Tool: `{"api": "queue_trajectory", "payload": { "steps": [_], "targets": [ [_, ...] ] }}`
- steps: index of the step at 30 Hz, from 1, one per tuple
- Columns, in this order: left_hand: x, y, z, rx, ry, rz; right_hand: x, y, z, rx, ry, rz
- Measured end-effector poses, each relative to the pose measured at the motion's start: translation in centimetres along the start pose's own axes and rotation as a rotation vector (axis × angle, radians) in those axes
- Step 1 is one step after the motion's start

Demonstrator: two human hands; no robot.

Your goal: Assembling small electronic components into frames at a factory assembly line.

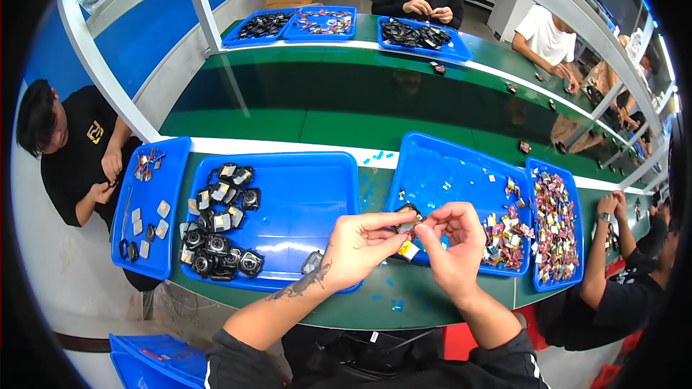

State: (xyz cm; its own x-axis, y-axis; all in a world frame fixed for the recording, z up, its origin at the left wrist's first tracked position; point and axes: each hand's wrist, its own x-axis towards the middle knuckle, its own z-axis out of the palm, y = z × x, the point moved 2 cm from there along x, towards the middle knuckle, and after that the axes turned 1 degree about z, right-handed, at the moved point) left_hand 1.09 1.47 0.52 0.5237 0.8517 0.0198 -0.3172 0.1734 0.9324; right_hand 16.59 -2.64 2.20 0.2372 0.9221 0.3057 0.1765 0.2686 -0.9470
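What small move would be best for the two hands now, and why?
Perhaps the right hand should lift the yellow-white piece toward the small black part, while the left hand steadies that part: the piece seems to hang below it, and both hands are close around it.

Through my feed I see a small dark casing (409,209), partly covered, between the left hand (366,243) and the right hand (455,245). Just below it I make out a tilted, flat yellow-and-white pack (408,251), its attachment unclear.
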Motion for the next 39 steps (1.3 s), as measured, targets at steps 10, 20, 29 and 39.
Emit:
{"api": "queue_trajectory", "payload": {
  "steps": [10, 20, 29, 39],
  "targets": [
    [-0.2, -0.5, 0.2, -0.025, 0.002, 0.097, -0.7, 1.5, 0.5, 0.014, 0.112, -0.145],
    [-0.3, -0.9, 0.5, -0.018, 0.042, 0.152, -0.7, 0.6, 0.0, -0.204, 0.062, -0.172],
    [0.2, -0.5, 0.5, -0.122, 0.049, 0.117, 0.0, -0.1, 0.3, -0.013, -0.067, 0.147],
    [-9.2, 13.4, -0.3, 0.977, 0.197, 1.018, 11.1, 1.8, -1.6, -0.067, -0.206, 0.044]
  ]
}}
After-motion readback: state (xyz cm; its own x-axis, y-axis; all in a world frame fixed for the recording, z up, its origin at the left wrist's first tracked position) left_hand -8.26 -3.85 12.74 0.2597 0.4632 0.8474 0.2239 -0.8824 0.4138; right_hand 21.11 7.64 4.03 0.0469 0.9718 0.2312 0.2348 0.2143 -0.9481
